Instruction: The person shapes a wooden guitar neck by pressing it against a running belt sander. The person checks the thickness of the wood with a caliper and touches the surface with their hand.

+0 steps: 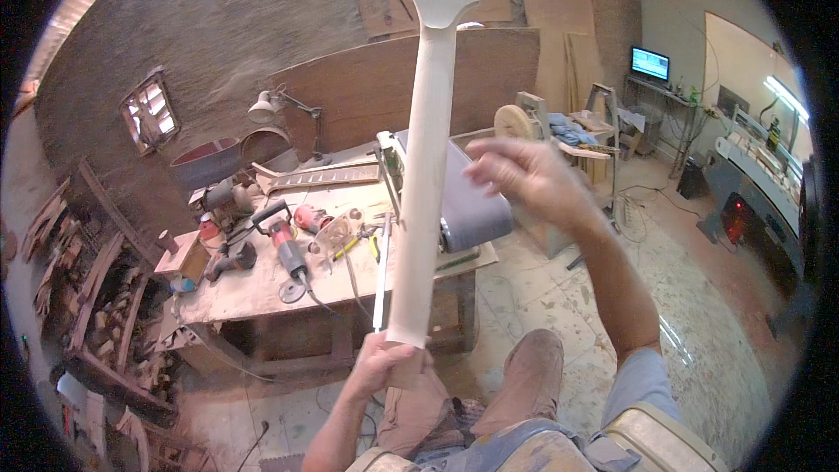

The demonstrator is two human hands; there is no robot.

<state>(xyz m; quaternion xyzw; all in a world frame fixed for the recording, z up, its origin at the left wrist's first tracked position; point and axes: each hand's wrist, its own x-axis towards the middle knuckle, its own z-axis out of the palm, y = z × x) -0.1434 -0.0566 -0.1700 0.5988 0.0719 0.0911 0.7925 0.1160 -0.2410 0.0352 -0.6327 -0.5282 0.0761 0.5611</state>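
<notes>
An unfinished pale wood guitar neck (424, 149) stands nearly upright in front of me, its flared headstock at the top. My left hand (384, 364) is closed round its lower end, the heel. To the right of the neck, apart from it, my right hand (523, 177) is raised with loosely bent fingers, slightly blurred and holding nothing. Behind the neck is a belt sander (476, 201) with a wide grey belt, at the right end of the workbench (227, 293).
On the bench lie a red angle grinder (287, 247), a cordless drill (232, 260), yellow-handled pliers (374, 249) and a slotted fretboard-like strip (328, 177). A desk lamp (264, 109) stands behind. Wood offcuts fill a rack (100, 297) at left; cables (642, 210) trail over the floor at right.
</notes>
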